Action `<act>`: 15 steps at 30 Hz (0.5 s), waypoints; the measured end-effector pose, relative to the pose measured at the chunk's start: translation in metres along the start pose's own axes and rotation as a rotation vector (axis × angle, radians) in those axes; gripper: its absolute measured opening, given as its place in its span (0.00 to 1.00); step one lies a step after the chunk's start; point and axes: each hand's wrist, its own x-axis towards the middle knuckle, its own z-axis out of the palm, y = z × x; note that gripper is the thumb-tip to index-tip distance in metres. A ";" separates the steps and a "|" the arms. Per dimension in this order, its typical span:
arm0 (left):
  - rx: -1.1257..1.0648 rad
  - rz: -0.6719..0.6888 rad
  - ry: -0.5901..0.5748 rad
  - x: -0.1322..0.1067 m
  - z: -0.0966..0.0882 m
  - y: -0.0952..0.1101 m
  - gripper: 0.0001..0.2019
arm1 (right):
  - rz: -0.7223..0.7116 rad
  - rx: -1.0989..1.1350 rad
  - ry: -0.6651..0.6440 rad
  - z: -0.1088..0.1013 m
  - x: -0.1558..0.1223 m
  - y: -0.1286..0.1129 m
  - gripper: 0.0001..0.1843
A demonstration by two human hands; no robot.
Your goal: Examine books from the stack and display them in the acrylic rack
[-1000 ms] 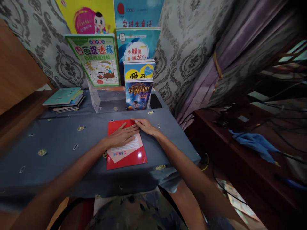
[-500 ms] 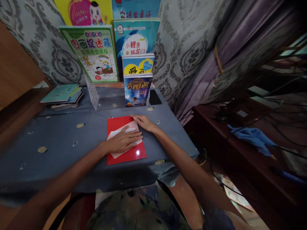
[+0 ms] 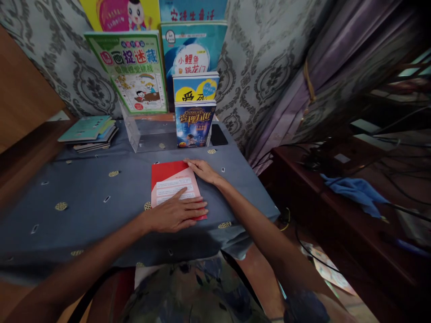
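A red book cover (image 3: 168, 168) lies flat on the table near its front edge. Across it sits a pink printed flap (image 3: 160, 183) with white text boxes, its upper edge slanting. My left hand (image 3: 177, 211) rests palm down over the lower part of the flap and the cover, fingers stretched to the right and thumb apart; it hides the lower left of the cover. At the upper right corner, my right hand (image 3: 204, 171) lies along the edge with its fingers extended, fingertips touching the corner. Neither hand is closed around anything.
Behind stands a clear acrylic rack (image 3: 155, 141) with several upright children's books, including a blue book (image 3: 193, 128). A black phone (image 3: 218, 134) lies beside it. A book stack (image 3: 87, 132) is at the left. Right of the table are a dark cabinet, cables and a blue cloth (image 3: 353, 193).
My left hand has slid down toward the near edge, uncovering more printed text. The flap now covers more of the red cover. My right hand stays at the upper right corner.
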 end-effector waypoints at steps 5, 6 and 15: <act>-0.031 -0.014 -0.007 0.001 -0.001 0.001 0.23 | -0.015 -0.046 0.012 0.002 0.000 -0.001 0.24; -0.044 -0.017 -0.004 0.002 -0.001 0.001 0.23 | -0.021 -0.057 0.011 0.002 0.000 0.000 0.24; -0.227 -0.183 0.053 -0.003 -0.004 -0.003 0.25 | -0.071 -0.183 -0.059 0.010 -0.019 -0.006 0.25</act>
